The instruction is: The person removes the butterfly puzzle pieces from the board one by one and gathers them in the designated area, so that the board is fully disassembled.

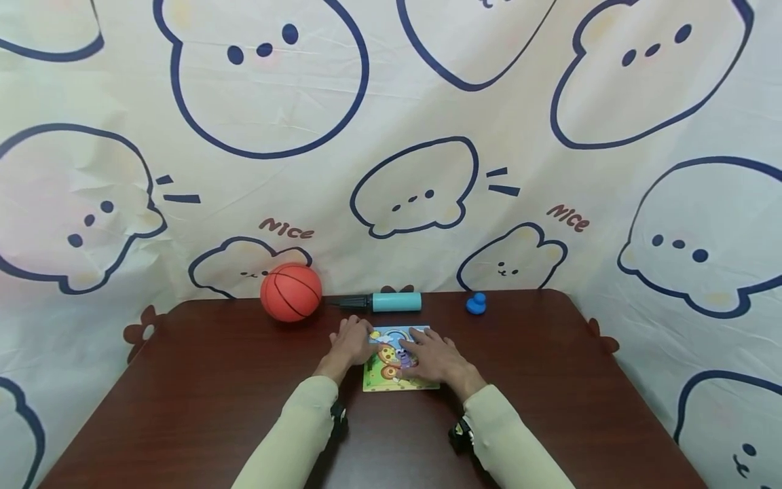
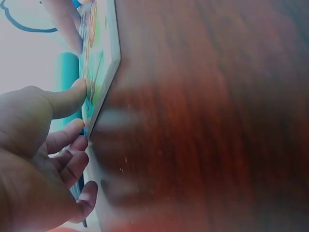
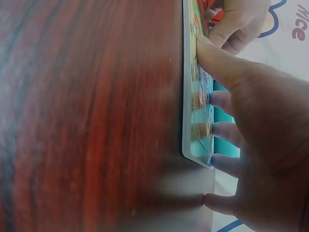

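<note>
A flat, colourful cartoon picture board lies on the brown table. My left hand is at its left edge. The left wrist view has that thumb on the board's face and the index fingertip at its corner, the other fingers loosely bent beside it. From the right side my right hand reaches over the board with its fingers spread. In the right wrist view, the right thumb and several fingertips touch the printed face, while the little finger lies past the board's end. Both hands partly cover the picture.
Behind the board lies a teal hand pump with a black end. An orange-red basketball sits at the back left, and a small blue knobbed object at the back right. A cartoon-printed cloth hangs behind the table.
</note>
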{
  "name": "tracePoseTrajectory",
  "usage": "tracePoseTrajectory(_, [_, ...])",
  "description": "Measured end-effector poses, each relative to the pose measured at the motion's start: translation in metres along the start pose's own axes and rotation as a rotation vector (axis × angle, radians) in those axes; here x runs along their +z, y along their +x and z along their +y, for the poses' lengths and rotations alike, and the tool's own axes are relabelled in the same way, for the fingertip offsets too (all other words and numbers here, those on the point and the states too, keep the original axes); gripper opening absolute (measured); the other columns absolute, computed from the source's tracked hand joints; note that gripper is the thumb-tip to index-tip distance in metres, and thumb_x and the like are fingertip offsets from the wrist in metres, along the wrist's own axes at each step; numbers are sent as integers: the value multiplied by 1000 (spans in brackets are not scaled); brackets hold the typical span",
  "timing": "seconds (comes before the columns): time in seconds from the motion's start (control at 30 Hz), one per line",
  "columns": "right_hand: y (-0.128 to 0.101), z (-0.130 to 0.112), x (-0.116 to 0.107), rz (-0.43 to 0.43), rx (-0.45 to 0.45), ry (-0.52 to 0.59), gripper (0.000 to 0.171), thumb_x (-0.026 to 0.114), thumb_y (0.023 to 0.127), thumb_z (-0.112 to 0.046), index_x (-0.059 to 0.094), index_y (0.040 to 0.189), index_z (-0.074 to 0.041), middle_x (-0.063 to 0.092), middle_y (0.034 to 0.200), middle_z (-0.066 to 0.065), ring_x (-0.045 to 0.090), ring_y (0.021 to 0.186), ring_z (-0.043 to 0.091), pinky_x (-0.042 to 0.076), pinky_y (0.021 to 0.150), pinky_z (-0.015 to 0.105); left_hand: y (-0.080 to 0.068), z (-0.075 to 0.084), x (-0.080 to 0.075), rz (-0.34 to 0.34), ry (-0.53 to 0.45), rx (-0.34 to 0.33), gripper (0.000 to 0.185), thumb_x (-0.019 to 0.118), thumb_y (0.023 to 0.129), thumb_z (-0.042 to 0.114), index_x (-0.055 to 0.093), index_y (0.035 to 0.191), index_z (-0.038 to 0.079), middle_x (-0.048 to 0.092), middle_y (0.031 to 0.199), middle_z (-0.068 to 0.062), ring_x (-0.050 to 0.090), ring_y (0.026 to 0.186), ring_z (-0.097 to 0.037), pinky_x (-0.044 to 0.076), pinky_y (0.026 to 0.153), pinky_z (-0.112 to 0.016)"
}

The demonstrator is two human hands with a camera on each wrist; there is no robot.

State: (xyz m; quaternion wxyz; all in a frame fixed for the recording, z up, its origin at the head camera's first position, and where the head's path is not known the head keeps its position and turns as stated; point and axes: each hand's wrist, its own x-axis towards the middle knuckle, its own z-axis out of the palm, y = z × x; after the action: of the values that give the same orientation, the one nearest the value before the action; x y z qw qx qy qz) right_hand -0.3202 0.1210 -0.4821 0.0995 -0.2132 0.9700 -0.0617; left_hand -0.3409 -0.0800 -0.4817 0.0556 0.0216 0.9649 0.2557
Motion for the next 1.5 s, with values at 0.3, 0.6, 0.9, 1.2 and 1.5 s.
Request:
tracePoseTrajectory(0.3, [1,-5,-2,0,-6,-37,72,55,86,-65,40,147,-31,30,159,3,26,145,34,30,107,63,1,-2,-2,-11,-45,-24,44,75,83,31,59,115,7,50,113,-10,39,106,-27,31,98,-56])
tracePoseTrajectory(0.6, [2,-5,-4,-3,-6,-50,72,55,86,-65,39,148,-31,30,159,3,27,145,34,31,106,62,1,-5,1,8,-157,-16,47,72,87,27,50,124,10,57,116,-11,45,108,-28,28,100,-58])
tracePoseTrajectory(0.9, [2,-2,-2,0,-7,-16,74,54,85,-68,39,148,-31,28,159,4,24,146,35,28,107,63,2,-16,0,88,-265,65,17,62,94,20,53,108,18,56,95,-1,52,91,-21,25,80,-45])
tracePoseTrajectory(1.2, [2,-3,-1,-9,-31,28,69,57,88,-61,36,148,-36,28,158,8,24,145,39,27,105,69,0,-19,0,109,-276,57,15,63,94,22,56,106,19,60,95,0,55,92,-21,28,84,-45])
tracePoseTrajectory(1.5, [1,-5,-1,-39,-49,66,60,56,91,-55,38,146,-42,25,159,12,17,146,47,22,104,74,0,-15,-2,91,-228,54,16,63,94,22,55,108,19,60,93,1,54,90,-19,27,78,-41])
